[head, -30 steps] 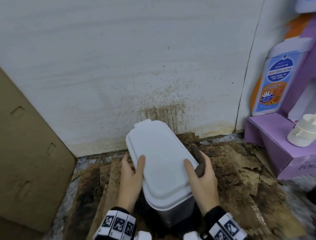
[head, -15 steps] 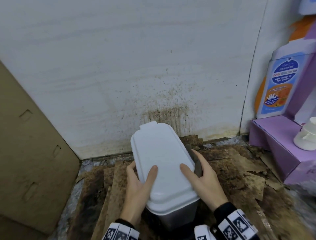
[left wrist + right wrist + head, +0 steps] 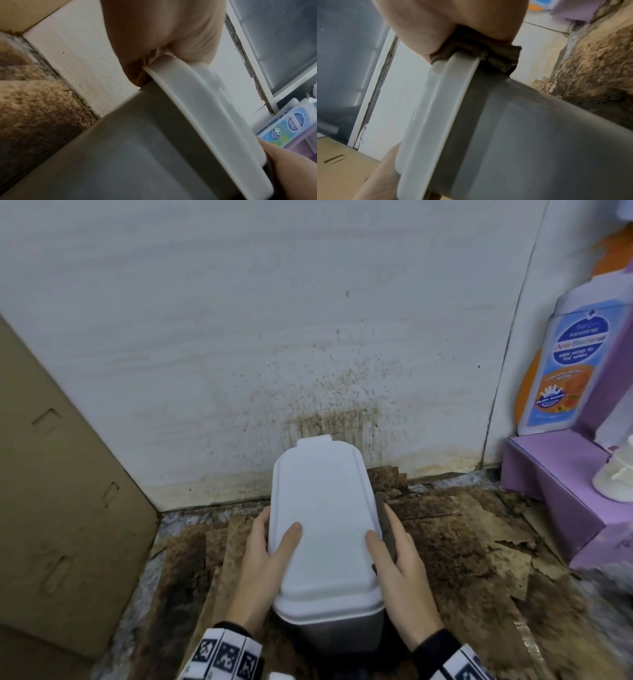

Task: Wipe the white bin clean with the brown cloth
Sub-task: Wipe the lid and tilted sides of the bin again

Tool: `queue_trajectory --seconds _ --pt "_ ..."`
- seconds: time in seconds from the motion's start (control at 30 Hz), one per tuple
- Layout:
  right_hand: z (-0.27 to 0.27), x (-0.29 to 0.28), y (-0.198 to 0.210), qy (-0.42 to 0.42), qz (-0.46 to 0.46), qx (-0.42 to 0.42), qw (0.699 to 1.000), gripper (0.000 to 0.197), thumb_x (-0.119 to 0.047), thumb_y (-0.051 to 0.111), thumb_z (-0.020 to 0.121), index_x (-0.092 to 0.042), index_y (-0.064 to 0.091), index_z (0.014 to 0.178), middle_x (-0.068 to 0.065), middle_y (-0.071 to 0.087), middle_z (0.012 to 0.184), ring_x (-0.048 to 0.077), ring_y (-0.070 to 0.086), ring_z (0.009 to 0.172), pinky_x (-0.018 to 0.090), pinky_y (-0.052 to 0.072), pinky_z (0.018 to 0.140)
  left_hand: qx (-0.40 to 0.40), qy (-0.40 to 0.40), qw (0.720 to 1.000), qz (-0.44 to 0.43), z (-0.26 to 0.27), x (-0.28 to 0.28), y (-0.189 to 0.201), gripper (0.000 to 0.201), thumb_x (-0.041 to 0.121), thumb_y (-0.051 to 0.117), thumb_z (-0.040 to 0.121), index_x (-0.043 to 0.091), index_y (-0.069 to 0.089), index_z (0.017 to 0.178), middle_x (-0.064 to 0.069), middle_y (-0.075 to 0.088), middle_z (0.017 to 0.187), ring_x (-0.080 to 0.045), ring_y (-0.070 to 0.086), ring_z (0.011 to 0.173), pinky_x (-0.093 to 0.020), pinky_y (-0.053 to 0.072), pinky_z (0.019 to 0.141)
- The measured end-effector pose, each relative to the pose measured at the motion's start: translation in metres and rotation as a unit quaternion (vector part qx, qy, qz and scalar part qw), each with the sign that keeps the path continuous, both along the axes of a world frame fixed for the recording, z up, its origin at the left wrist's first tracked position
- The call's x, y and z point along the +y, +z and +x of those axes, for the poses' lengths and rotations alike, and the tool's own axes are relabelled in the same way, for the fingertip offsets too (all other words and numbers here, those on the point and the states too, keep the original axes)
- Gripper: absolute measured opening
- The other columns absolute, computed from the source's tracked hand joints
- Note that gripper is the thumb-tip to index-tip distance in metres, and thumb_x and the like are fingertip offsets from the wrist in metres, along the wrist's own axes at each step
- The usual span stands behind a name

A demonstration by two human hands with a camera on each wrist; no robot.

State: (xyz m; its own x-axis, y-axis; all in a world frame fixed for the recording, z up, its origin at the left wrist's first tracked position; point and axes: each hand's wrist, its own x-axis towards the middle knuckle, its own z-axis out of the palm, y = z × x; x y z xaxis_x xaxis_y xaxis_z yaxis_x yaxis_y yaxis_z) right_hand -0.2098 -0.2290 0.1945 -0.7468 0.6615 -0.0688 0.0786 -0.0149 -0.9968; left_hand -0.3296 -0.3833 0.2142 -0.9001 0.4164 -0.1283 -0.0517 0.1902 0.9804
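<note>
The white bin [image 3: 322,525] with its lid shut stands on stained cardboard near the wall. My left hand [image 3: 263,556] grips its left side, thumb on the lid. My right hand [image 3: 397,573] grips the right side, thumb on the lid, and presses the brown cloth [image 3: 385,518] against the bin's wall. In the right wrist view the cloth [image 3: 498,54] is bunched under my fingers at the lid's rim, above the grey body of the bin [image 3: 539,135]. The left wrist view shows my left hand [image 3: 163,33] clamped on the lid edge of the bin [image 3: 137,155].
A brown cardboard box [image 3: 51,491] stands at the left. The white wall [image 3: 325,354] behind the bin is spattered brown. At the right sit a purple box [image 3: 565,491], a blue-labelled soap bottle [image 3: 561,364] and a white pump bottle [image 3: 616,477]. Torn, dirty cardboard [image 3: 462,542] covers the floor.
The bin has turned from a slant to point straighter at the wall. Both hands stayed on it, and my left thumb has slid further onto the lid.
</note>
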Motion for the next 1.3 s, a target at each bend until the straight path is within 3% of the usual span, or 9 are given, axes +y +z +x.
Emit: queue_trajectory --seconds 0.13,0.4,0.6,0.7,0.83,0.97,1.07,1.17,1.3 --pt "-0.001 0.003 0.0 0.012 -0.006 0.02 1.0 0.05 -0.042 0.046 0.104 -0.045 0.034 0.153 -0.026 0.042 0.15 0.001 0.042 0.138 0.042 0.038 0.118 0.005 0.024 1.0 0.011 0.001 0.002 -0.006 0.085 0.075 0.07 0.068 0.046 0.044 0.144 0.012 0.054 0.14 -0.01 0.062 0.12 -0.047 0.053 0.103" --pt "-0.002 -0.001 0.012 0.056 0.226 -0.023 0.972 0.054 -0.024 0.036 0.108 -0.036 0.021 0.159 -0.021 0.017 0.164 -0.002 0.013 0.152 0.032 0.018 0.126 0.005 0.023 1.0 0.005 -0.004 0.002 -0.016 0.086 0.08 0.069 0.067 0.051 0.042 0.144 0.013 0.05 0.14 -0.011 0.06 0.121 -0.048 0.05 0.105" --pt "-0.012 -0.001 0.02 0.142 0.49 -0.104 0.854 0.065 -0.041 0.01 0.099 -0.021 0.023 0.159 -0.002 0.015 0.168 0.013 0.003 0.156 0.027 0.0 0.125 0.034 0.019 0.999 -0.032 -0.002 0.003 -0.013 0.065 0.074 0.043 0.093 0.046 0.036 0.15 0.011 0.042 0.145 0.001 0.048 0.119 -0.037 0.037 0.11" --pt "-0.018 0.001 0.022 0.175 0.601 -0.11 0.772 0.055 -0.028 0.028 0.098 -0.014 0.044 0.149 0.01 0.042 0.158 0.023 0.032 0.151 0.034 0.014 0.123 0.079 0.005 0.992 -0.095 0.004 0.002 -0.01 0.058 0.059 0.023 0.101 0.037 0.03 0.155 0.009 0.037 0.146 0.013 0.035 0.108 -0.021 0.02 0.103" --pt "-0.028 -0.005 0.031 0.251 0.633 -0.093 0.727 0.052 -0.029 0.031 0.102 -0.013 0.043 0.15 0.011 0.04 0.159 0.023 0.033 0.15 0.04 0.025 0.123 0.106 0.0 0.985 -0.136 0.005 0.001 -0.01 0.046 0.041 0.018 0.109 0.033 0.03 0.152 0.014 0.033 0.136 0.016 0.03 0.112 -0.007 0.015 0.092" --pt "-0.026 -0.014 0.049 0.348 0.577 -0.046 0.737 0.053 -0.028 0.034 0.103 -0.018 0.035 0.155 0.001 0.023 0.167 0.01 0.011 0.156 0.027 0.003 0.126 0.09 0.06 0.99 -0.087 0.006 -0.001 -0.005 0.065 0.063 0.008 0.099 0.035 0.05 0.14 0.011 0.044 0.135 0.001 0.035 0.125 -0.026 0.024 0.111" --pt "-0.021 -0.013 0.058 0.365 0.531 -0.035 0.764 0.053 -0.034 0.039 0.101 -0.026 0.039 0.154 -0.009 0.023 0.166 -0.002 0.006 0.153 0.026 -0.003 0.125 0.149 0.08 0.981 -0.09 0.002 -0.006 0.002 0.075 0.074 0.009 0.094 0.03 0.06 0.126 0.006 0.055 0.122 -0.01 0.047 0.121 -0.037 0.037 0.11" --pt "-0.018 -0.016 0.059 0.33 0.518 -0.018 0.789 0.05 -0.048 0.032 0.105 -0.028 0.046 0.149 -0.016 0.037 0.16 -0.007 0.011 0.151 0.029 -0.003 0.125 0.177 0.079 0.978 -0.077 -0.004 -0.009 0.006 0.035 0.051 0.034 0.104 0.036 0.06 0.121 0.013 0.056 0.12 -0.002 0.051 0.119 -0.035 0.04 0.107" --pt "-0.006 -0.016 0.052 0.19 0.502 -0.021 0.844 0.044 -0.049 0.037 0.103 -0.034 0.047 0.143 -0.023 0.051 0.138 -0.003 0.028 0.138 0.033 0.008 0.123 0.242 0.04 0.965 -0.092 -0.008 -0.007 0.003 0.024 0.033 0.057 0.101 0.032 0.066 0.123 0.016 0.056 0.117 0.002 0.059 0.104 -0.03 0.052 0.095"
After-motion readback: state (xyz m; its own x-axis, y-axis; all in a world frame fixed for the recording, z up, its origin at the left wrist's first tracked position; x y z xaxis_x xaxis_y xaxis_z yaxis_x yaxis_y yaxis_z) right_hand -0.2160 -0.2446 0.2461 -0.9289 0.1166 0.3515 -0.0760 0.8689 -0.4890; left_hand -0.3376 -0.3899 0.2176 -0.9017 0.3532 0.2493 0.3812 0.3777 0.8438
